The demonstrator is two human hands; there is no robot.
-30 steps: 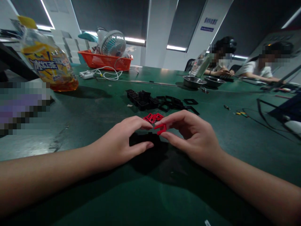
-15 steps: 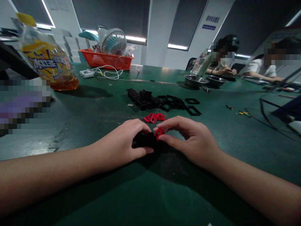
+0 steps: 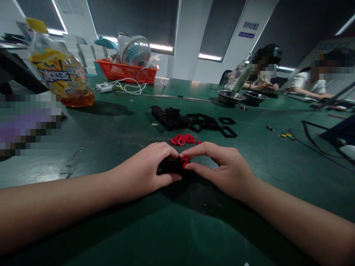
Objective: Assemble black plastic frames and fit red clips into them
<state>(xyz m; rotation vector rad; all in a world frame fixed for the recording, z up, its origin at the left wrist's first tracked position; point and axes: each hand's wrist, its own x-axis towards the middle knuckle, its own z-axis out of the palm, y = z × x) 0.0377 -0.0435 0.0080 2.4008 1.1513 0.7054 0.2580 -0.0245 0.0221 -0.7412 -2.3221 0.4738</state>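
Note:
Low over the green table (image 3: 177,225), my left hand (image 3: 155,166) is closed around a dark block-like part (image 3: 169,167), much of it lost in shadow. My right hand (image 3: 222,162) pinches a small red plastic clip (image 3: 184,161) between thumb and fingers, against the right end of the dark part. Just beyond my hands lies a little pile of red plastic frames (image 3: 181,139). Behind it are several black block-shaped pieces (image 3: 168,118) and, to their right, flat black square frames (image 3: 227,131).
A bottle of orange drink (image 3: 61,70) stands at the left. An orange basket (image 3: 127,72) holding a fan sits at the back, a white cable (image 3: 133,85) before it. Metal bowls (image 3: 231,96) stand back right, near two people. Thin wires (image 3: 313,142) lie at the right.
My right hand has moved slightly left and down, bringing the red clip closer against the dark part. My left hand has barely moved. The view has shifted a little.

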